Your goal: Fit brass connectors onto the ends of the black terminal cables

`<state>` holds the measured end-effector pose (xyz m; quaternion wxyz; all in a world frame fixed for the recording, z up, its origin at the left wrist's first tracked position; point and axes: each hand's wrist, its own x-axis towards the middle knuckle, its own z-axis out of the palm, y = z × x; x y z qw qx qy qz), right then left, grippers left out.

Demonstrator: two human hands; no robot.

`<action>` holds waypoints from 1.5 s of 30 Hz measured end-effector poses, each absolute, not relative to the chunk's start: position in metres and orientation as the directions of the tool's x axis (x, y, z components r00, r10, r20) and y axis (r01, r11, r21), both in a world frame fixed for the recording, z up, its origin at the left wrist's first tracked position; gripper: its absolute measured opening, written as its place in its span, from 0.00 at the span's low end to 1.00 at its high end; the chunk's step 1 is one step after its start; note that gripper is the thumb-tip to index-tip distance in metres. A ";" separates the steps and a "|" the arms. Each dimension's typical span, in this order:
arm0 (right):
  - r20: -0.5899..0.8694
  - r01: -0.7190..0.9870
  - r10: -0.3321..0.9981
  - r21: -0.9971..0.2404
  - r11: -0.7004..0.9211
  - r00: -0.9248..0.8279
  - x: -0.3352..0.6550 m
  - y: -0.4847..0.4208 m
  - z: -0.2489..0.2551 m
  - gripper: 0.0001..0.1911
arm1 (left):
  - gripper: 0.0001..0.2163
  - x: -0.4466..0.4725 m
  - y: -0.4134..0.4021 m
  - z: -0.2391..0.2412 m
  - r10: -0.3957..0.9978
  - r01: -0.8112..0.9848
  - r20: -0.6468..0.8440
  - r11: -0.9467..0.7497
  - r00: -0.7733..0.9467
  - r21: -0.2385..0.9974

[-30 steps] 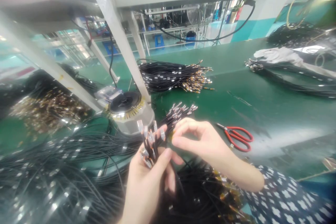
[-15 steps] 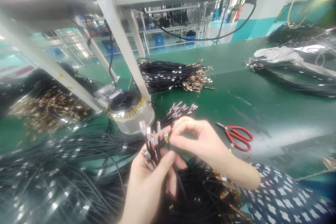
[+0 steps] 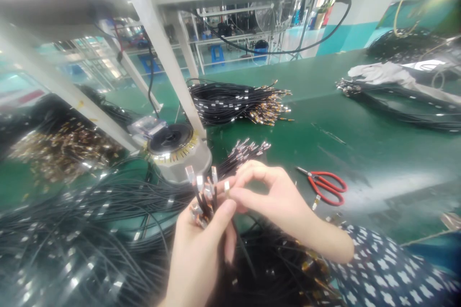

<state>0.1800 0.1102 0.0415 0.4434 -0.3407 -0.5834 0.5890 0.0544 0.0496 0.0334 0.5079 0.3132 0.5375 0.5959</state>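
My left hand [image 3: 198, 247] is closed around several black cables [image 3: 206, 204], their flat silver connectors standing up above the fingers. My right hand [image 3: 268, 196] pinches with thumb and forefinger at a single cable connector [image 3: 226, 186], just beside the left thumb tip. That connector has a small silver end; its cable is mostly hidden behind the fingers. Beyond my hands lies a bunch of similar cable ends [image 3: 248, 151] with silver tips. Below and left spreads a large heap of black cables [image 3: 108, 244].
Red-handled cutters [image 3: 326, 184] lie right of my hands. A grey round-topped device [image 3: 175, 153] stands by a white post [image 3: 158, 33]. Behind are a bundle of cables with gold tips [image 3: 237, 103] and, far right, more cables under a pale glove-like cloth [image 3: 382, 74].
The right fingertips have moved slightly left and closer to the left thumb, at the single connector. The held connectors have shifted a little to the left.
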 end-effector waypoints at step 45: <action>0.296 -0.117 0.901 -0.955 0.273 -0.316 0.178 0.111 0.034 0.05 | 0.11 0.046 0.054 0.031 0.941 -0.454 -0.296 0.196 -0.161 0.869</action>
